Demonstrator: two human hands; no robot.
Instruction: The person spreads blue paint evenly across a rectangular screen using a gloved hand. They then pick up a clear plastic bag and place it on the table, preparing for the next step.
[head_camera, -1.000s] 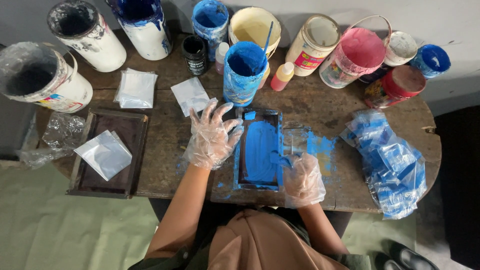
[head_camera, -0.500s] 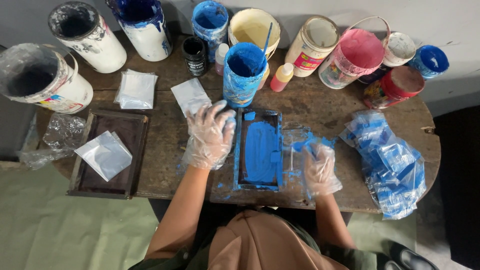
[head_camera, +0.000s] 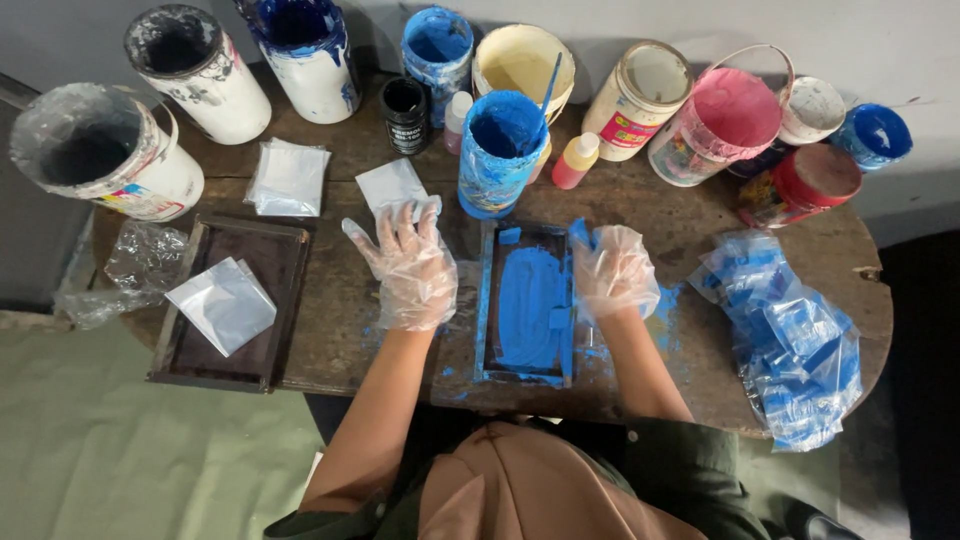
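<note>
Grip: right hand (head_camera: 615, 272), gloved, closes on a small blue-smeared scraper (head_camera: 579, 233) at the far right corner of the screen frame (head_camera: 527, 303)
Left hand: left hand (head_camera: 408, 262) flat, fingers spread, on the table (head_camera: 340, 310) left of the frame
Frame: long axis runs away from the person, just before the blue paint can (head_camera: 502, 150)

A small screen-printing workshop

Paint tubs (head_camera: 300, 55) crowd the far edge of a stained wooden table (head_camera: 700, 225), with ink-smeared printing frames (head_camera: 530, 300) (one blue) toward its near edge.
</note>
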